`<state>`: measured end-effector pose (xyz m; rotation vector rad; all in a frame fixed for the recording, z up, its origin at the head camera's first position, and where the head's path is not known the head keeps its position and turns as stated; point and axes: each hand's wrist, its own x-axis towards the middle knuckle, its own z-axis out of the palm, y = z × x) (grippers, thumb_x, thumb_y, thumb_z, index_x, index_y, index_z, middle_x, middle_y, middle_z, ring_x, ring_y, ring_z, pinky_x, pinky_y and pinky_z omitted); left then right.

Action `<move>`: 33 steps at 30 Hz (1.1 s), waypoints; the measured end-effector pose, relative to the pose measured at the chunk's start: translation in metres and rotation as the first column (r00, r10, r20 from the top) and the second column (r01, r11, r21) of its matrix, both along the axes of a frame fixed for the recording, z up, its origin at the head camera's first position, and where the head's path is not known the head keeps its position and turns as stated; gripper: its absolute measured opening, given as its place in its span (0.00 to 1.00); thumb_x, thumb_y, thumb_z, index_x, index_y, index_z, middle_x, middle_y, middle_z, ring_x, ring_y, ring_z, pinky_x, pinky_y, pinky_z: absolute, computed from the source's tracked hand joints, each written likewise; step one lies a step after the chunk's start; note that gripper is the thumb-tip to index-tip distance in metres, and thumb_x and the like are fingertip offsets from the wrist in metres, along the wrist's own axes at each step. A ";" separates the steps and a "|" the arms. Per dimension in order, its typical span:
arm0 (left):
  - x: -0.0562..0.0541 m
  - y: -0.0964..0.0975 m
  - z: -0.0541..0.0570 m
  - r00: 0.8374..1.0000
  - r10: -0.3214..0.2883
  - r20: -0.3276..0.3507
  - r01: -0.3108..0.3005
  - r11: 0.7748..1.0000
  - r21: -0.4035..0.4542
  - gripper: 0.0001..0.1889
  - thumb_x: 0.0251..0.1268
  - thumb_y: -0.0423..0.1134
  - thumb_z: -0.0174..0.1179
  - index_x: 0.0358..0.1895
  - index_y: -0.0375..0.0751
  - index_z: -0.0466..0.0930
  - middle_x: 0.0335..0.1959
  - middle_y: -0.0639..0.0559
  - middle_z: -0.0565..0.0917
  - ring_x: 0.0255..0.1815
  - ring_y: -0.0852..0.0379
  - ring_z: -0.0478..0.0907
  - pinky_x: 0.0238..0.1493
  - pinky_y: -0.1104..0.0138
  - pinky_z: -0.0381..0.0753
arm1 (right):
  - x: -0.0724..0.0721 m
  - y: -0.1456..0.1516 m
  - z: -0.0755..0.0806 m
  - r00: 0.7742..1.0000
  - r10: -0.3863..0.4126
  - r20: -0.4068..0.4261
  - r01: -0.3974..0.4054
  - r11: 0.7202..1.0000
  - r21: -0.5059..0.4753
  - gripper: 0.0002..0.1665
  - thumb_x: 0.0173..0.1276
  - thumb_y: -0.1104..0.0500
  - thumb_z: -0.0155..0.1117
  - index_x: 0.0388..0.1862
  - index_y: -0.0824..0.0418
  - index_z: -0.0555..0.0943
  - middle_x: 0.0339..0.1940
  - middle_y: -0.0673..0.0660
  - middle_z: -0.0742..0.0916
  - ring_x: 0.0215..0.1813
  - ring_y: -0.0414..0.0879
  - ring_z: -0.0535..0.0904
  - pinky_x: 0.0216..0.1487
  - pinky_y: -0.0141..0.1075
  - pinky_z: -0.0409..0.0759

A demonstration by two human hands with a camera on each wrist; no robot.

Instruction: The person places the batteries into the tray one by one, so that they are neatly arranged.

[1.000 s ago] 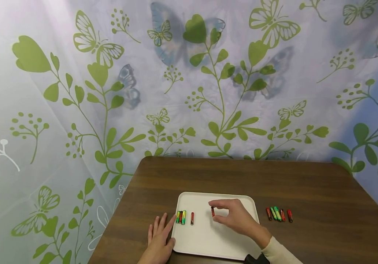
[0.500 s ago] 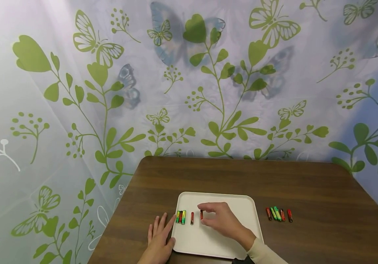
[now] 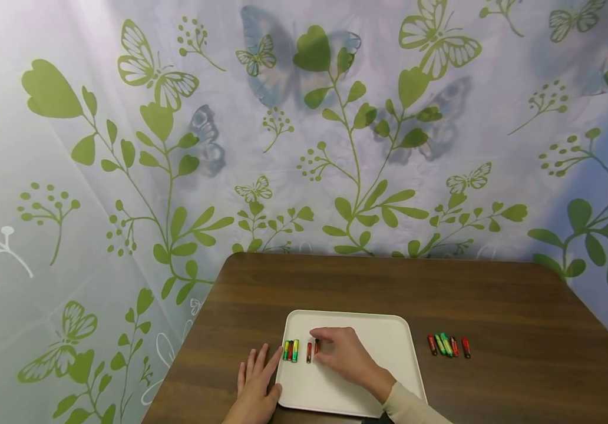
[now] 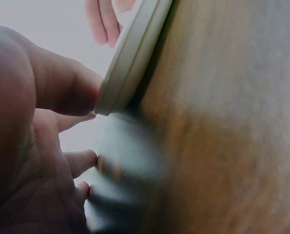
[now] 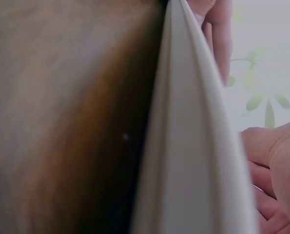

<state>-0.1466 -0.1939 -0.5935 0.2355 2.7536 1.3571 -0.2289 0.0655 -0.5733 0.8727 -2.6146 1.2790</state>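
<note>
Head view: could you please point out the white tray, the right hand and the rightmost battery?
White tray (image 3: 317, 390): head view, bare near part of its floor.
Right hand (image 3: 349, 356): head view, back of the hand.
Rightmost battery (image 3: 466, 347): head view, middle of its body.

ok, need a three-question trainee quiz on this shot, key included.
1. Fill in: the ____ hand touches the left edge of the white tray.
2. What does the right hand pinch? A: the tray's rim. B: a battery. C: nothing.
3. True or false: every battery in view lies on the tray.

Key: 1. left hand. 2. B. 3. False; loose batteries lie on the table to the tray's right.
</note>
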 end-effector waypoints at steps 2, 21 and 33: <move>0.001 0.001 0.003 1.000 0.001 0.002 -0.001 1.000 0.020 0.38 0.69 0.32 0.62 0.84 0.50 0.70 0.87 0.23 0.54 0.89 0.21 0.32 0.81 0.32 0.14 | 0.000 -0.003 -0.001 1.000 -0.004 -0.018 0.004 1.000 0.013 0.26 0.60 0.67 0.83 0.59 0.63 0.91 0.56 0.54 0.95 0.58 0.46 0.92 0.62 0.43 0.89; -0.004 -0.004 -0.010 1.000 -0.002 0.022 0.003 0.999 -0.051 0.39 0.71 0.35 0.61 0.86 0.56 0.67 0.89 0.29 0.54 0.89 0.21 0.35 0.80 0.27 0.24 | 0.004 -0.005 0.005 0.999 -0.002 -0.052 0.004 0.999 0.042 0.30 0.58 0.64 0.83 0.61 0.63 0.90 0.58 0.55 0.94 0.58 0.49 0.92 0.59 0.45 0.91; -0.003 -0.005 -0.006 0.998 -0.022 0.059 0.023 1.000 -0.020 0.38 0.72 0.35 0.61 0.86 0.49 0.67 0.89 0.28 0.52 0.89 0.20 0.33 0.79 0.28 0.22 | 0.005 0.049 0.016 0.999 -0.035 -0.011 0.035 0.998 0.047 0.27 0.64 0.58 0.83 0.62 0.60 0.90 0.60 0.51 0.94 0.55 0.54 0.94 0.59 0.44 0.90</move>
